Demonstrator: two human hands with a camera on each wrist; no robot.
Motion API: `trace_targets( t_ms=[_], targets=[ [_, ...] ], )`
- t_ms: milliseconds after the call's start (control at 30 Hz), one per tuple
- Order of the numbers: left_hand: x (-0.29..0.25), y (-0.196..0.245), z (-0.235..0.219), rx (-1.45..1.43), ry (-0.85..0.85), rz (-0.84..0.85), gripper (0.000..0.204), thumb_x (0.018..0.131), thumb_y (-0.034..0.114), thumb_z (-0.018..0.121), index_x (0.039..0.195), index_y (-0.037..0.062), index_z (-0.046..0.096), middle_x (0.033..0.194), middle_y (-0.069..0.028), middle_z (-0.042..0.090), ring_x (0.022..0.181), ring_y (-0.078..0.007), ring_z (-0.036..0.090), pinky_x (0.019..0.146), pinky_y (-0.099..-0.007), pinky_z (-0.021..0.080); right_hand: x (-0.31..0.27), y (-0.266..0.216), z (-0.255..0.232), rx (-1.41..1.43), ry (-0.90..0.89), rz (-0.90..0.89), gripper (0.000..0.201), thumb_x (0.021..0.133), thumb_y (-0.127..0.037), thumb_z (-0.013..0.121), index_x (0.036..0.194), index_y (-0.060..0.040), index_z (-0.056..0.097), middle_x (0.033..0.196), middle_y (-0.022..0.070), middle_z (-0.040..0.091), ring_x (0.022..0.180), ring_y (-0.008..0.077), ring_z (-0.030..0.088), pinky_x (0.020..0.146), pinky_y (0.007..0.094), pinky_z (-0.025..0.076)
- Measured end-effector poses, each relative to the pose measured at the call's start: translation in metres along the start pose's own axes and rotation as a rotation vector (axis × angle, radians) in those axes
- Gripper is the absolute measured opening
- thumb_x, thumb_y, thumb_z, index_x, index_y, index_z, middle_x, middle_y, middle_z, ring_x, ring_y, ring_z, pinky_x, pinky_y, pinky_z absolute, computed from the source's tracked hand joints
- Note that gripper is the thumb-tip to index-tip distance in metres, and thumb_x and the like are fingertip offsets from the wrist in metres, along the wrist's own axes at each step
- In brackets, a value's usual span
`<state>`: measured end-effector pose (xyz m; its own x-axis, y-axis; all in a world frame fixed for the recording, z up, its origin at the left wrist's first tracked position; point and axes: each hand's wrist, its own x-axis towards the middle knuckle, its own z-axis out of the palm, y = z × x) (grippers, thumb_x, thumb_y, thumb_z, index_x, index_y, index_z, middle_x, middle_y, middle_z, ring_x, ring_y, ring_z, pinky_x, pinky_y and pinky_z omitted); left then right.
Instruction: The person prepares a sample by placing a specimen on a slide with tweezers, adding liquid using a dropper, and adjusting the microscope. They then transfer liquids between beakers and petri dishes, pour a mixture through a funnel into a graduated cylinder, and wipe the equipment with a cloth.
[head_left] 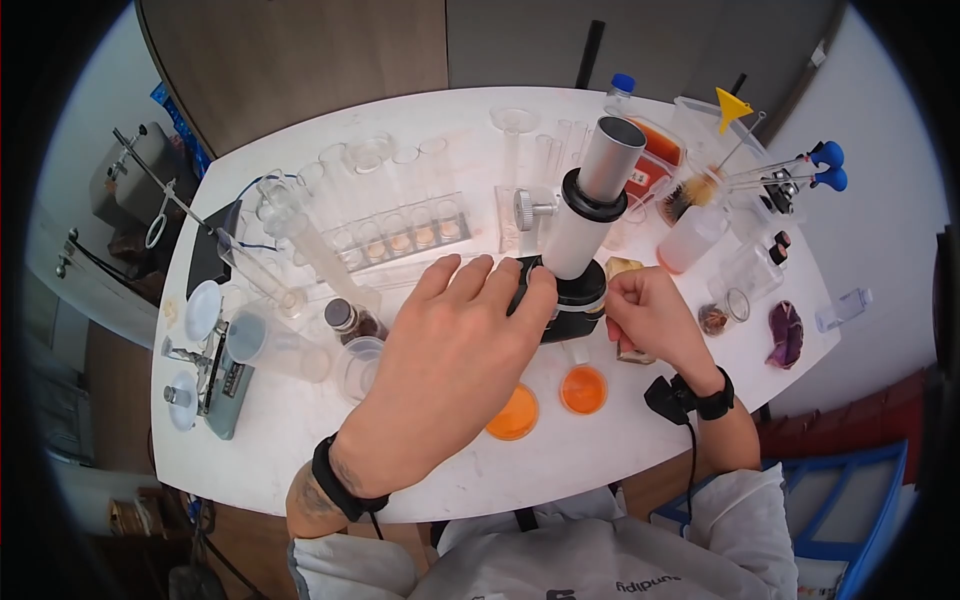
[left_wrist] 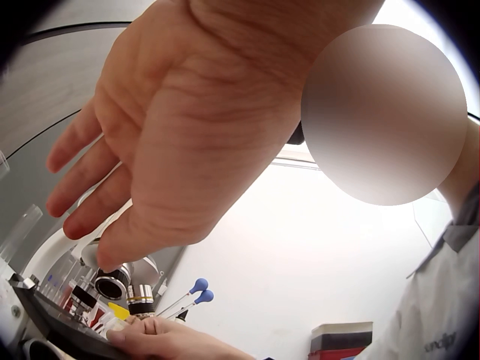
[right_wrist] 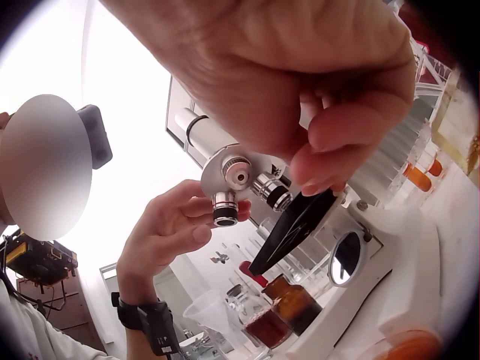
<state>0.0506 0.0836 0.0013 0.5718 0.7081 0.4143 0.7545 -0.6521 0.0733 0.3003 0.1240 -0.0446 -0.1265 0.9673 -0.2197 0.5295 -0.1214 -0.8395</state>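
Observation:
A white microscope [head_left: 578,240] with a black-collared eyepiece tube stands in the middle of the table. My left hand [head_left: 450,350] reaches over it, fingers extended beside the revolving nosepiece. In the right wrist view, the left thumb lies near an objective lens [right_wrist: 225,210]. My right hand [head_left: 655,310] is at the microscope's right side, thumb and fingers curled together. Its fingertips [right_wrist: 319,169] meet the edge of the black stage [right_wrist: 294,234], above the round mirror [right_wrist: 347,259]. I cannot tell whether something thin is between them.
Two orange dishes [head_left: 583,390] lie in front of the microscope. Left of it are a lidded jar [head_left: 342,315], a plastic beaker [head_left: 290,345], a balance scale [head_left: 232,395] and a tube rack [head_left: 405,235]. Right are a wash bottle [head_left: 690,240] and a purple stone [head_left: 786,335].

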Motion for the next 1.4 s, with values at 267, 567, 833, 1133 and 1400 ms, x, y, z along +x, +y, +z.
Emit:
trace_targets(
  t_ms=[267,567,833,1133,1400],
  targets=[
    [0.001,0.000,0.000,-0.009,-0.010,-0.004,0.044,0.081,-0.003,0.064,0.125,0.0009,0.062,0.120,-0.0182,0.071,0.113,-0.0353,0.069,0.105,-0.0463,0.050,-0.011,0.012,0.008,-0.314,0.106,-0.512,0.038,0.090,-0.013,0.078,0.123,0.0016,0.068,0.063,0.0102,0.064,0.053,0.0188,0.062,0.054,0.0308,0.047],
    [0.001,-0.003,0.006,0.048,0.068,0.059,0.035,0.083,0.005,0.067,0.117,-0.0027,0.062,0.097,-0.0140,0.067,0.098,-0.0282,0.068,0.096,-0.0411,0.051,-0.030,0.031,0.009,-0.511,0.146,-0.661,0.058,0.084,-0.023,0.085,0.134,-0.0005,0.066,0.071,0.0099,0.068,0.054,0.0228,0.063,0.055,0.0313,0.050],
    [0.002,0.000,0.001,-0.006,-0.012,-0.008,0.040,0.082,-0.004,0.064,0.121,0.0012,0.062,0.117,-0.0173,0.072,0.108,-0.0339,0.069,0.104,-0.0461,0.051,-0.031,0.039,0.009,0.061,0.115,-0.270,0.025,0.097,-0.018,0.073,0.111,0.0020,0.069,0.069,0.0033,0.065,0.054,0.0090,0.060,0.048,0.0246,0.047],
    [0.001,-0.001,0.002,-0.013,0.011,0.002,0.038,0.081,-0.003,0.064,0.119,0.0018,0.062,0.114,-0.0165,0.072,0.105,-0.0331,0.070,0.101,-0.0463,0.051,-0.017,0.035,0.002,0.493,-0.275,0.095,0.023,0.104,-0.021,0.063,0.091,-0.0016,0.066,0.064,0.0011,0.064,0.048,0.0072,0.057,0.044,0.0211,0.043],
    [0.000,-0.002,0.002,-0.032,-0.018,-0.009,0.040,0.080,-0.004,0.063,0.119,0.0024,0.061,0.111,-0.0137,0.071,0.104,-0.0323,0.069,0.100,-0.0459,0.051,-0.018,0.041,0.005,0.691,-0.244,0.128,0.018,0.103,-0.017,0.064,0.094,-0.0021,0.066,0.062,0.0010,0.062,0.046,0.0087,0.054,0.043,0.0218,0.042]
  ],
)
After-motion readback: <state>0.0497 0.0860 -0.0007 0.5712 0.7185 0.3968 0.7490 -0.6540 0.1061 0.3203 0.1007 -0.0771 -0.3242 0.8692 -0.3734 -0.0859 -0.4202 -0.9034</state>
